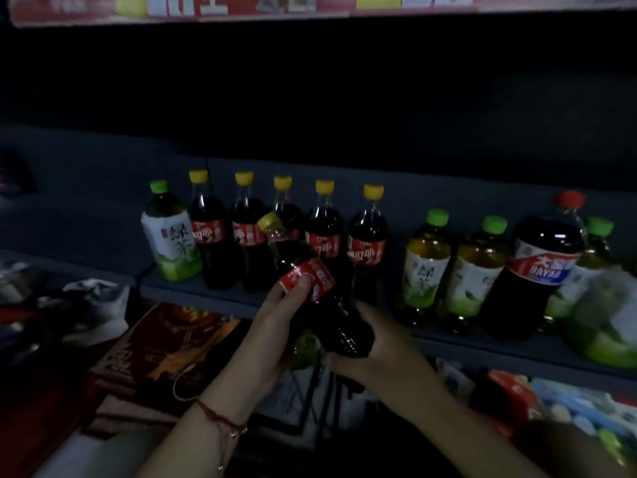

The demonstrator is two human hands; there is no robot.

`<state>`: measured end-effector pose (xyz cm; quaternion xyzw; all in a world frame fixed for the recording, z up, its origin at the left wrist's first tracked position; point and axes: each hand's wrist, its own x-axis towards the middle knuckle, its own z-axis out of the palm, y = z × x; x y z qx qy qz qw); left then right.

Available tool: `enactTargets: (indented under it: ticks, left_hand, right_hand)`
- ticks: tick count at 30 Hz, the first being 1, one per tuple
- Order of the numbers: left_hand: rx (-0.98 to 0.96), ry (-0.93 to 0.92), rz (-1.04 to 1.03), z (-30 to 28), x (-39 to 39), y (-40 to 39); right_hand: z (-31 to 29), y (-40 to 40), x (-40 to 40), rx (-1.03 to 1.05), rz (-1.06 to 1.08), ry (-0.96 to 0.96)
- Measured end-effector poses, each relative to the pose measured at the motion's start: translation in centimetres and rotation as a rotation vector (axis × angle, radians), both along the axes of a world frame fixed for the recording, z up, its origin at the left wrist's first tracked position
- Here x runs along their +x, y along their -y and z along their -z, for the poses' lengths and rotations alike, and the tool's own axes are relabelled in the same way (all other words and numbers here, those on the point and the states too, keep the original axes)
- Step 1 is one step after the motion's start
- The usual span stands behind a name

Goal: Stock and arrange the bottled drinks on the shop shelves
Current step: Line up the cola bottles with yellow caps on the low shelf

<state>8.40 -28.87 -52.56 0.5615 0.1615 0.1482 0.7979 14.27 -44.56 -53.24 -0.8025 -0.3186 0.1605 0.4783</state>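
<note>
Both my hands hold one dark cola bottle (312, 281) with a yellow cap and red label, tilted with its cap up-left, just in front of the shelf. My left hand (275, 326) grips it at the label; my right hand (375, 350) cups its base. Behind it, on the grey shelf (213, 294), stands a row of several like cola bottles (367, 243). A green-capped tea bottle (170, 236) is at the row's left end. More green tea bottles (425, 267) and a big red-capped dark bottle (543, 267) stand to the right.
A dark red carton (162, 353) lies below the shelf at the left, with crumpled wrapping (93, 305) beside it. Packaged goods (565, 412) fill the lower right. The shelf space above the bottles is dark. A red price strip (241, 5) runs along the upper shelf edge.
</note>
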Motion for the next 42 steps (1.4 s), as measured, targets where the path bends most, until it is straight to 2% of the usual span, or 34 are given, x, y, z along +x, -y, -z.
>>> enactTargets:
  ticks: [7, 10, 16, 20, 25, 29, 30, 33, 35, 40, 42]
  left_hand:
    - [0.021, -0.11, 0.028, 5.2, 0.0, 1.2]
    - [0.104, -0.126, 0.036, 6.0, 0.0, 2.3]
    - [0.14, -0.112, 0.008, 6.1, 0.3, 3.9]
    - [0.264, -0.086, 0.027, 5.1, 0.9, 5.3]
    - [0.536, -0.006, 0.193, 1.3, 2.5, 7.2]
    - [0.806, 0.169, 0.126, -1.6, 5.9, 7.8]
    - [0.943, 0.207, 0.1, -2.0, 7.0, 7.8]
    - [1.515, 0.286, 0.0, -2.6, 10.9, 7.8]
    - [1.768, 0.284, -0.11, -3.0, 13.3, 8.3]
    - [1.968, 0.074, -0.149, -2.9, 16.6, 9.6]
    - [1.991, 0.055, -0.193, -2.4, 17.0, 9.5]
  right_hand:
    - [7.3, 2.0, 0.3, -0.079, 0.089, 0.004]
    - [9.0, 2.7, 0.5, -0.136, 0.081, 0.01]
    - [9.1, 3.5, 0.6, -0.106, 0.099, 0.038]
    - [7.5, 5.0, 1.1, -0.055, 0.126, 0.01]
    - [6.4, 7.2, 2.1, 0.114, 0.245, -0.103]
    - [6.1, 9.0, 3.0, 0.228, 0.364, -0.137]
    - [6.1, 9.6, 3.2, 0.254, 0.394, -0.141]
    - [6.2, 10.9, 3.6, 0.311, 0.456, -0.168]
    - [6.2, 11.7, 3.8, 0.334, 0.485, -0.19]
    - [6.2, 13.2, 3.8, 0.379, 0.533, -0.229]
    - [6.2, 13.6, 3.9, 0.392, 0.543, -0.236]
